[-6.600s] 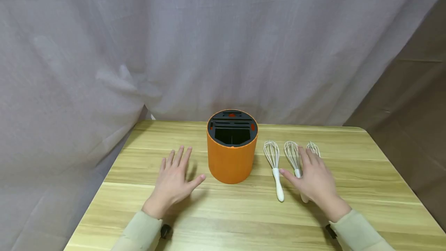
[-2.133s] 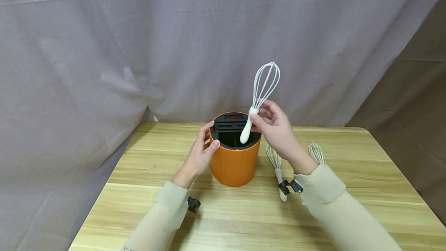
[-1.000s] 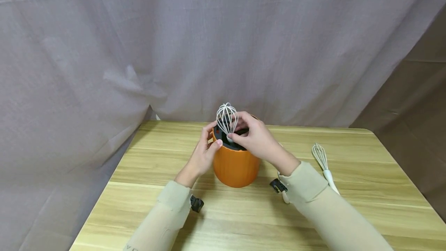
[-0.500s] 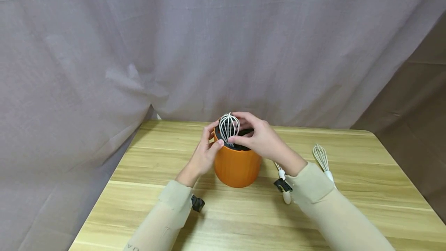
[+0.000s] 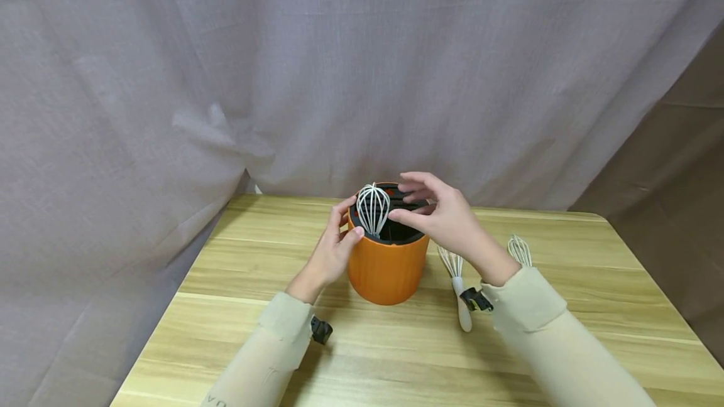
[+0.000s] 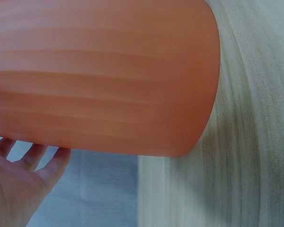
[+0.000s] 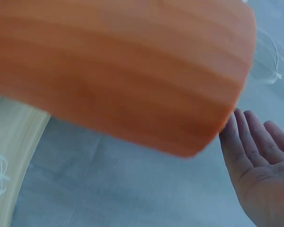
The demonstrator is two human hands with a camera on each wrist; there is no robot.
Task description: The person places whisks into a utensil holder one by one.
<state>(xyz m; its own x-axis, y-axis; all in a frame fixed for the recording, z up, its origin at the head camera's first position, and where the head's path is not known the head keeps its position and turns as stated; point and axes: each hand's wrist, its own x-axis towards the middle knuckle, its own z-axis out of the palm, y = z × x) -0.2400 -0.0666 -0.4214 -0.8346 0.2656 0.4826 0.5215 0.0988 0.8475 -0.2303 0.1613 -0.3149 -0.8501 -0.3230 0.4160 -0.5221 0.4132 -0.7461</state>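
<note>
A round orange utensil holder [image 5: 387, 275] with a black slotted top stands on the table. One white whisk [image 5: 373, 209] is in it at the left front, wire end up, its handle hidden inside. My left hand [image 5: 328, 253] grips the holder's left side, thumb at the front rim; in the left wrist view its fingertips [image 6: 61, 153] meet the orange wall. Over the right part of the top, my right hand [image 5: 447, 218] holds nothing, fingers spread apart from the thumb and just right of the whisk. The right wrist view shows the open palm [image 7: 265, 184] beside the rim.
A second whisk [image 5: 451, 262] lies right of the holder, partly under my right wrist. Farther right lies a third whisk [image 5: 519, 250], its handle hidden by my sleeve. A grey curtain [image 5: 362, 80] hangs behind the wooden table [image 5: 226, 306].
The right hand carried a whisk from the table, lowered it handle first into the holder, then let go and drew back to the right. The left hand took hold of the holder.
</note>
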